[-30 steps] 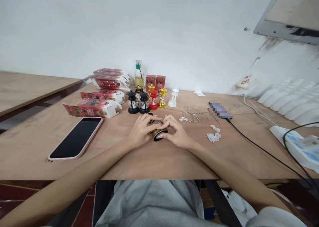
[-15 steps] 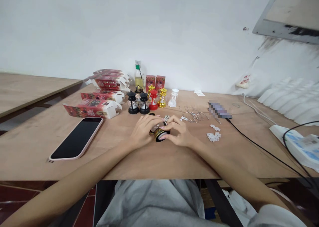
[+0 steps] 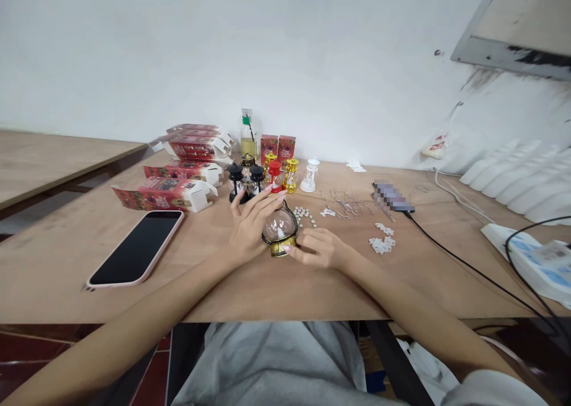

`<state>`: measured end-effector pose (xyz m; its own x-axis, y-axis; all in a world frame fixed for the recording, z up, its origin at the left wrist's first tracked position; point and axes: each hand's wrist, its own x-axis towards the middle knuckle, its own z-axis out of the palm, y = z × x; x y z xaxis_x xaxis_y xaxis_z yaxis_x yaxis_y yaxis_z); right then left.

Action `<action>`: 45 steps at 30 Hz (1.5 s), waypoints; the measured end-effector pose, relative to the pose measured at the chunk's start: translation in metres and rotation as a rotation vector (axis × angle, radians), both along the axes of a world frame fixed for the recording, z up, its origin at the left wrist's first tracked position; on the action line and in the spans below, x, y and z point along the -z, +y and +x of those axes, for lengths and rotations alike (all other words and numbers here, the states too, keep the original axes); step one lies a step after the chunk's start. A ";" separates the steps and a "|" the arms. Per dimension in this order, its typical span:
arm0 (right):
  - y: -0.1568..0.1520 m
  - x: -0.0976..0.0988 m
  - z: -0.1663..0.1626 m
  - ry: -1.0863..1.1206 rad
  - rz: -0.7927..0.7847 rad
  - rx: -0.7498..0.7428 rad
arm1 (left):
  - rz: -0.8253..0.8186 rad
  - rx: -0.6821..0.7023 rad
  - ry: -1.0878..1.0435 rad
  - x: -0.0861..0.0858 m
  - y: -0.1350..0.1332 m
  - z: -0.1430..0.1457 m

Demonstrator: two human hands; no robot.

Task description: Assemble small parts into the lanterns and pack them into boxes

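A small black-and-gold lantern with a clear globe is between my hands, just above or on the table; a small white piece shows inside the globe. My left hand grips it from the left, fingers stretched across its upper part. From the right, my right hand pinches the gold base, its thumb against the base and its other fingers curled. Just beyond lie several small round button cells. Behind my left fingers stand black lanterns, a red lantern, gold lanterns and a white lantern.
Red printed boxes lie at left behind a phone. A bottle stands by the wall. Bent wires, white plastic pieces and a cabled phone are at right, near a power strip.
The lantern has turned from lying tilted, base toward my right hand, to more upright with its globe facing me. My right fingers have come off the globe down to the base.
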<state>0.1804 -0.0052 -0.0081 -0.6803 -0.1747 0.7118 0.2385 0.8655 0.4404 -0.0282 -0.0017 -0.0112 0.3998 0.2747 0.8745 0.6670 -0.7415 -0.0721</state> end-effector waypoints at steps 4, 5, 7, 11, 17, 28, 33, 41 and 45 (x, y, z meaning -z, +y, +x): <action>0.001 0.002 0.002 -0.068 -0.031 0.006 | -0.012 -0.032 0.031 0.000 0.000 -0.001; 0.002 0.003 0.003 -0.091 -0.056 0.022 | -0.016 -0.028 0.034 0.000 0.000 -0.001; 0.003 0.008 0.004 -0.130 -0.107 0.055 | -0.032 -0.017 0.035 0.000 0.000 -0.001; 0.006 0.018 0.004 -0.105 -0.093 0.075 | -0.098 0.030 0.023 -0.001 0.000 -0.001; 0.004 0.015 0.000 -0.021 0.031 0.056 | -0.097 0.138 -0.083 0.000 0.000 0.002; 0.014 0.010 0.004 0.127 -0.146 0.069 | -0.183 0.056 0.087 -0.006 0.000 -0.003; 0.049 0.006 0.040 0.285 -0.636 0.456 | -0.225 -0.077 0.044 -0.007 0.001 -0.005; 0.081 0.007 0.091 -0.084 -0.895 0.656 | -0.280 -0.079 0.019 -0.006 0.000 -0.003; 0.081 0.005 0.094 -0.089 -0.875 0.681 | -0.320 -0.075 0.027 -0.007 -0.002 -0.002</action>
<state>0.2739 0.0758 -0.0128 -0.4979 0.7931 0.3508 0.7799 0.5864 -0.2188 -0.0298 -0.0032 -0.0047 0.3899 0.5637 0.7282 0.7215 -0.6783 0.1387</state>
